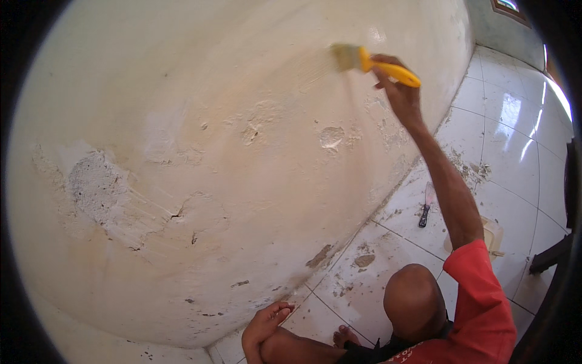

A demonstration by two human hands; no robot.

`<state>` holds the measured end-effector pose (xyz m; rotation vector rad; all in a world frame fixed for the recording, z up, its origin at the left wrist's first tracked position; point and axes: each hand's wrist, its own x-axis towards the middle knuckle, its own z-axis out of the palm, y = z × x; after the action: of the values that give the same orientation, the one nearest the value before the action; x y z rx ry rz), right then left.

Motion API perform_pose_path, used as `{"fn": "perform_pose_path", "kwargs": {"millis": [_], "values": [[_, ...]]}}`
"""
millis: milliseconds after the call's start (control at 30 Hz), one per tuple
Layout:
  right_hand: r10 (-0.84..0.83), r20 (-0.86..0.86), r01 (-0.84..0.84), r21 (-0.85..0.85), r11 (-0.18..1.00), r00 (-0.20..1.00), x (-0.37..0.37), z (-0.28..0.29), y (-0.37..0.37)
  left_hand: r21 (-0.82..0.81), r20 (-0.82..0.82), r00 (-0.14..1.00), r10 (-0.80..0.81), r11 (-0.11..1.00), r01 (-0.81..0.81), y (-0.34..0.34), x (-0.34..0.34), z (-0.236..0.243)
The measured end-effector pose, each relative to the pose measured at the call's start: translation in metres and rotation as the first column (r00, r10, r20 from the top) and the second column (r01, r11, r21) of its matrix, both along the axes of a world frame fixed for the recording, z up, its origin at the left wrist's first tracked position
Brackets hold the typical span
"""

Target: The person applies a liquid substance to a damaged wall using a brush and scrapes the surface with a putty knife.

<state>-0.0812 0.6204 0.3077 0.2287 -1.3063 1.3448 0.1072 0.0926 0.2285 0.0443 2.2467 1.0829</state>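
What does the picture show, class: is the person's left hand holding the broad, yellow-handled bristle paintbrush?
No, the right hand grips the broad, yellow-handled bristle paintbrush, while the left hand is far below it.

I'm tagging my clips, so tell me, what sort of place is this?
Likely an indoor room, perhaps in a home: a cream wall with flaking, pitted patches meets a glossy white tiled floor, where a putty knife lies near scattered debris.
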Motion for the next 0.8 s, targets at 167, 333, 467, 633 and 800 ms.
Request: {"fn": "perform_pose_path", "kwargs": {"millis": [167,333,467,633,800], "values": [[-0.319,-0.047,0.322,0.168,0.932,0.947,-0.004,-0.003,0.009,-0.007,0.015,0.999,0.034,0.999,-0.034,-0.009,0.001,-0.004],[0.013,-0.132,0.059,0.523,0.85,0.991,0.027,-0.015,-0.128,-0.039,-0.003,1.0,-0.024,0.999,0.024,-0.004,-0.001,0.003],[0.262,-0.097,-0.177,0.514,0.839,0.96,0.041,0.0,-0.136,-0.025,0.006,1.0,-0.014,1.0,0.015,-0.001,-0.002,0.002],[0.065,0.008,-0.066,0.13,0.989,0.998,-0.02,0.024,0.008,0.021,-0.003,1.0,0.027,0.999,-0.027,-0.016,0.007,-0.001],[-0.458,0.073,0.445,0.144,0.884,0.886,-0.031,0.044,0.074,0.043,0.014,0.999,0.037,0.998,-0.037,-0.014,0.002,-0.006]]}}
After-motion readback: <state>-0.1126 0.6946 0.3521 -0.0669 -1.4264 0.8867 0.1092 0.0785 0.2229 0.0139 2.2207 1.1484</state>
